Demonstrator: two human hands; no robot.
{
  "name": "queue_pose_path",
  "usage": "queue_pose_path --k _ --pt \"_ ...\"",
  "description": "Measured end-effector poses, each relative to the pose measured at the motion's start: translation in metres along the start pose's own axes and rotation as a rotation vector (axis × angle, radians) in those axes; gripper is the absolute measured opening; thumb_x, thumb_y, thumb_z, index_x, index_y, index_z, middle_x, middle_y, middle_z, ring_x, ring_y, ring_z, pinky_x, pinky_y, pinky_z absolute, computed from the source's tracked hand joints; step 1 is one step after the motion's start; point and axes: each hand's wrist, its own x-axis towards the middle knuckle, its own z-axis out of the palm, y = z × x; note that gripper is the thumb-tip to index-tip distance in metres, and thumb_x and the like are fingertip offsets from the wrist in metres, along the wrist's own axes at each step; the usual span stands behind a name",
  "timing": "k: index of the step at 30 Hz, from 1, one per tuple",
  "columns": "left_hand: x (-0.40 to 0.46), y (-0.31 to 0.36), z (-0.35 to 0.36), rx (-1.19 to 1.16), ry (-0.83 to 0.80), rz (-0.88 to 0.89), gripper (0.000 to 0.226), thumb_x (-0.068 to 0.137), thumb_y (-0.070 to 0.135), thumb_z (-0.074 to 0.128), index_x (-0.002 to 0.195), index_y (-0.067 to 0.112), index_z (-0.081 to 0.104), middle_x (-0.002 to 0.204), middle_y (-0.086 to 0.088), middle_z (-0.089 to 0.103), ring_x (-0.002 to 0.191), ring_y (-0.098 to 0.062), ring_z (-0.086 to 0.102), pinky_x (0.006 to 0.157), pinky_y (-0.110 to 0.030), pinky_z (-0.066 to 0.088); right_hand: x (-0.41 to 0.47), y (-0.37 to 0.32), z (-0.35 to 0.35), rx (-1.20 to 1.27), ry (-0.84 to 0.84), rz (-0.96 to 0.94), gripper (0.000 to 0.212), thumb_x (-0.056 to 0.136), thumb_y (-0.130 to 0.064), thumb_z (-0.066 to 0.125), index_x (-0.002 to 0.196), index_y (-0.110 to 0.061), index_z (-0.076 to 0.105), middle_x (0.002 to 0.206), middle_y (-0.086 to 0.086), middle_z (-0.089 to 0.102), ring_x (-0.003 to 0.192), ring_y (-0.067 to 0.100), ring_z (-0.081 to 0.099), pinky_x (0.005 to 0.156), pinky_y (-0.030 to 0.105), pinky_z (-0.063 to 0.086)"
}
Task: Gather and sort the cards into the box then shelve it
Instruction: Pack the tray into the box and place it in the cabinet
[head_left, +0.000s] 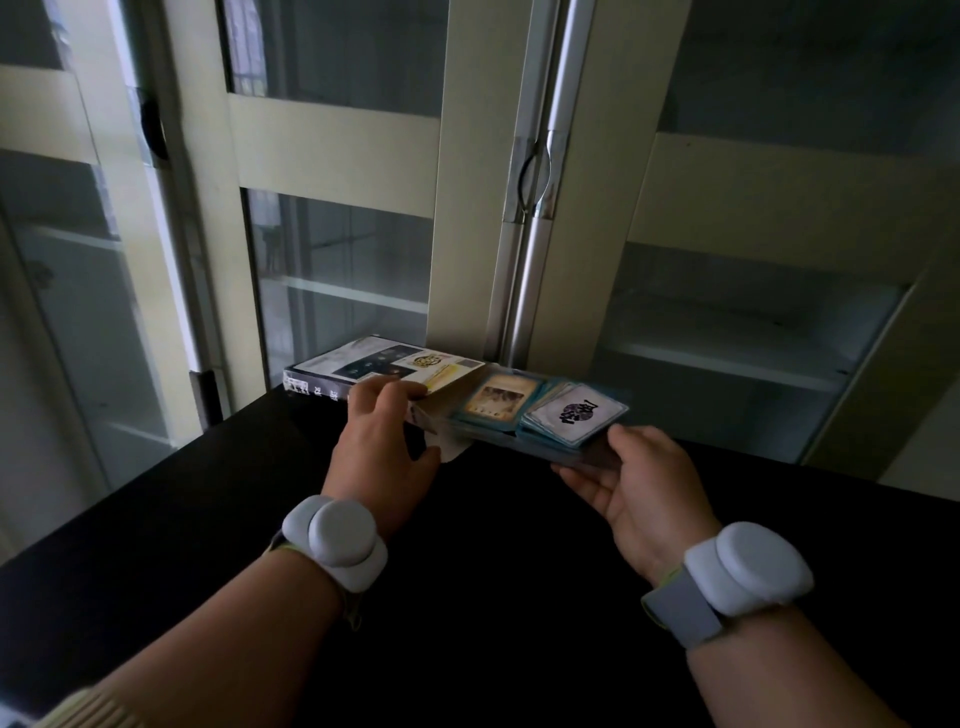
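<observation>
Item 1: open cardboard card box tray (524, 449), shallow, held above the far edge of the black table (493, 597), in front of the cabinet. I carry it between both hands

Item 2: two stacks of blue-bordered playing cards inside the tray, side by side. Left stack (498, 402) shows a face with a tan, sepia-toned picture panel; its print is too small to read. Right stack (576, 418), slightly fanned, shows a white back with a round black emblem bearing bold brush-style characters I cannot make out

Item 3: my left hand (382, 441), fingers curled over the tray's left end and its pale flap, thumb underneath; grasping the tray

Item 4: my right hand (641, 483), palm up beneath the tray's right end, thumb lying on the near rim beside the right stack; gripping the tray

Item 5: flat printed box lid or sleeve (384, 369), dark with a white margin, lying on the table's far edge just behind my left fingers. Top bears small icons, a gold circular logo and a yellow patch; the dark side edge carries white characters, not legible

Item 6: white rounded wrist devices, one on each wrist, left (337, 543) and right (748, 569), the right on a grey strap

Item 7: cream metal cabinet (467, 218) with glass doors, a chrome bow handle (535, 179) and pale shelves behind the glass
</observation>
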Motion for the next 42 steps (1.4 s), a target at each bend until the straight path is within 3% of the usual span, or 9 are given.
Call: queue_pose_path --k 16,20,24,27,31,35,42 --pt "-0.004 0.011 -0.002 -0.008 -0.075 0.021 0.049 0.076 0.016 0.069 0.122 0.017 0.053 0.133 -0.004 0.040 0.117 -0.023 0.049 0.086 -0.019 0.035 -0.004 0.006 0.004 0.032 -0.022 -0.002 0.017 0.099 -0.013 0.041 0.085 -0.012 0.050 0.086 0.018 0.065 0.066 0.029 0.066 0.046 0.027 0.055" --pt "-0.005 0.012 -0.002 -0.064 -0.037 0.001 0.035 0.085 0.034 0.056 0.115 0.015 0.055 0.120 -0.005 0.050 0.102 -0.025 0.056 0.080 -0.025 0.040 -0.004 0.008 0.005 0.010 -0.014 0.004 0.016 0.099 -0.013 0.042 0.085 -0.012 0.049 0.085 0.017 0.064 0.069 0.028 0.065 0.048 0.027 0.056" --pt "-0.004 0.011 -0.001 -0.030 0.001 -0.089 0.045 0.081 0.048 0.061 0.113 0.017 0.054 0.113 0.001 0.052 0.086 -0.020 0.060 0.080 -0.035 0.048 -0.009 0.015 0.009 -0.023 -0.056 0.002 0.018 0.098 -0.012 0.044 0.082 -0.011 0.050 0.073 0.010 0.064 0.064 0.024 0.065 0.049 0.027 0.055" --pt "-0.003 0.008 0.001 0.006 0.031 -0.104 0.040 0.079 0.038 0.068 0.110 0.018 0.053 0.110 0.003 0.050 0.081 -0.015 0.055 0.075 -0.027 0.041 -0.011 0.018 0.012 -0.028 -0.083 0.006 0.018 0.098 -0.011 0.044 0.081 -0.011 0.050 0.066 0.006 0.066 0.058 0.020 0.066 0.049 0.027 0.055" --pt "-0.002 0.002 0.004 -0.013 -0.001 -0.090 0.040 0.074 0.013 0.068 0.112 0.013 0.053 0.113 -0.006 0.054 0.098 -0.026 0.057 0.082 -0.027 0.040 -0.009 0.020 0.011 -0.010 -0.097 0.018 0.018 0.098 -0.011 0.044 0.081 -0.011 0.050 0.058 0.001 0.067 0.057 0.019 0.067 0.052 0.028 0.057" --pt "0.000 0.001 0.006 -0.026 -0.028 -0.064 0.048 0.073 0.010 0.068 0.117 0.015 0.051 0.114 -0.006 0.055 0.098 -0.024 0.057 0.083 -0.023 0.039 -0.007 0.021 0.010 0.006 -0.106 0.038 0.019 0.098 -0.010 0.043 0.080 -0.012 0.049 0.055 0.000 0.067 0.055 0.019 0.068 0.049 0.027 0.055" --pt "0.000 0.000 0.006 -0.089 -0.018 -0.071 0.053 0.071 0.007 0.069 0.118 0.020 0.048 0.108 -0.001 0.057 0.081 -0.021 0.059 0.078 -0.029 0.046 -0.004 0.021 0.007 0.030 -0.057 0.141 0.015 0.098 -0.013 0.044 0.084 -0.011 0.049 0.085 0.017 0.064 0.063 0.025 0.067 0.048 0.029 0.055"
